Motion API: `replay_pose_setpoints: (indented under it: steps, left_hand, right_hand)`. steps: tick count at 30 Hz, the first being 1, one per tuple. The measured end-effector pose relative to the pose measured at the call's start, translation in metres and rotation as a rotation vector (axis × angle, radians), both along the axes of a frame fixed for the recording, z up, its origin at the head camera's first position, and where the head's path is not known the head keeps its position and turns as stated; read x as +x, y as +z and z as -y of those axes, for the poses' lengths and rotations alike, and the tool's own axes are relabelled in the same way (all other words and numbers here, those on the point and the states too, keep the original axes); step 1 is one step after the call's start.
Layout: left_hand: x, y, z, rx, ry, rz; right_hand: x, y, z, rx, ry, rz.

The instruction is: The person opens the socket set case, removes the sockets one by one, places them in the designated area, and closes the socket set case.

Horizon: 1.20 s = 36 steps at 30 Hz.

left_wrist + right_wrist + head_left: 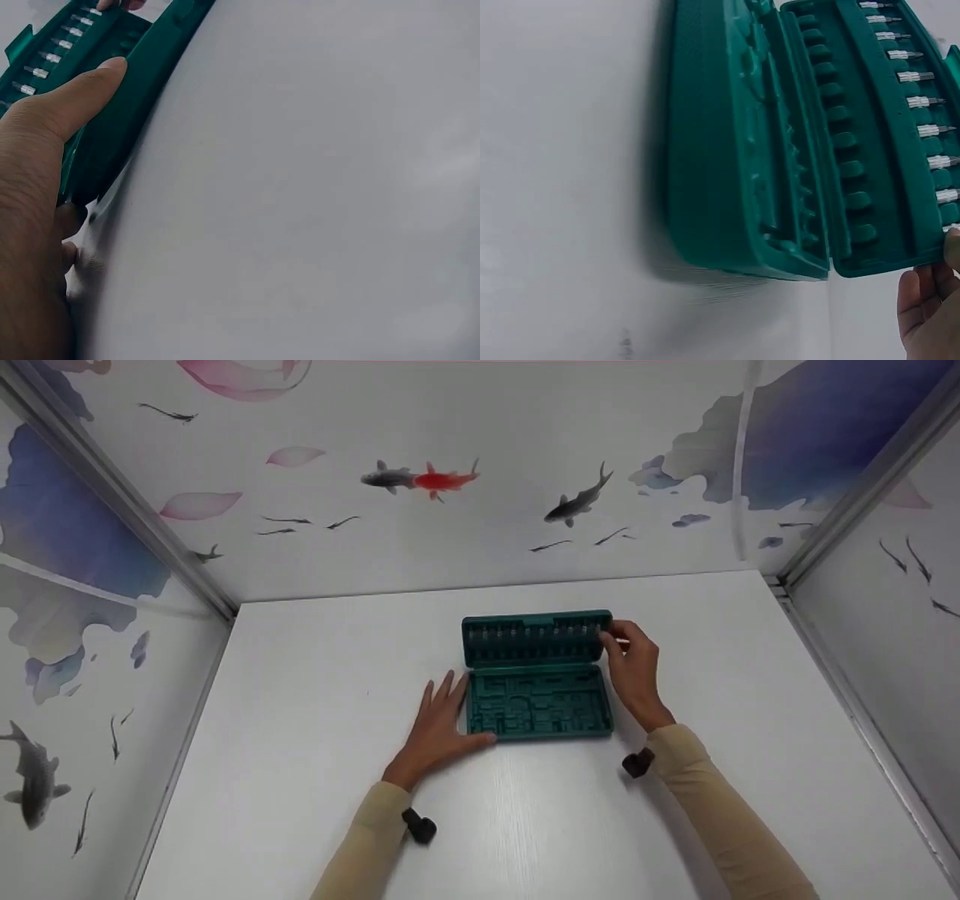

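Note:
A green plastic bit case (540,705) lies unfolded on the white table, its lid (536,649) standing up at the back. Along the lid sits a row of silver screwdriver bits (922,97). The near half has moulded recesses with no tools visible in them. My left hand (439,731) lies at the case's left front corner, thumb on the front rim and fairly straight fingers along the left side. With my right hand (634,667) I grip the lid's right end; in the right wrist view the thumb is by the last bit, with fingers behind the edge.
The white table (337,660) extends around the case on all sides. Panels printed with fish and petals enclose it at the back (487,532), left and right. Small black devices (420,826) sit at both wrists.

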<state>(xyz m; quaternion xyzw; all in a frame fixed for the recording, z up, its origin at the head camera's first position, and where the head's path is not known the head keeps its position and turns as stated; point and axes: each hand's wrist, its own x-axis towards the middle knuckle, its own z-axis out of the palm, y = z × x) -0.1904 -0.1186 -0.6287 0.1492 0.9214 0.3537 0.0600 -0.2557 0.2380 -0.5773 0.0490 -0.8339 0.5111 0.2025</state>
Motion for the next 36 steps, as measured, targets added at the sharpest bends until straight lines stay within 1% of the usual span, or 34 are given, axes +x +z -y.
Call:
replay_pose_setpoints:
  steps: [4,7,10,14,23,29,36]
  left_hand:
    - [0.001,0.0,0.0,0.001,0.001,0.003]
    - [0.001,-0.001,0.0,-0.015,0.001,0.002]
    - [0.0,-0.002,0.0,-0.031,0.002,-0.007]
    - [0.0,-0.003,0.0,-0.028,0.01,-0.012]
    - [0.0,-0.003,-0.001,-0.031,0.019,-0.006]
    - [0.002,-0.002,-0.001,-0.023,0.031,0.001]
    - [0.003,-0.001,-0.001,-0.02,0.022,-0.003]
  right_hand:
    - [-0.001,-0.007,0.0,0.003,0.012,0.038]
    - [-0.003,-0.011,0.0,0.007,0.02,0.06]
    - [-0.005,-0.011,0.0,0.009,0.03,0.082]
    - [-0.007,-0.007,0.001,0.004,0.04,0.108]
    - [-0.013,-0.004,0.001,0.02,0.014,0.186]
    - [-0.017,-0.009,0.001,0.049,0.014,0.216]
    - [-0.02,-0.017,-0.002,0.082,0.024,0.295]
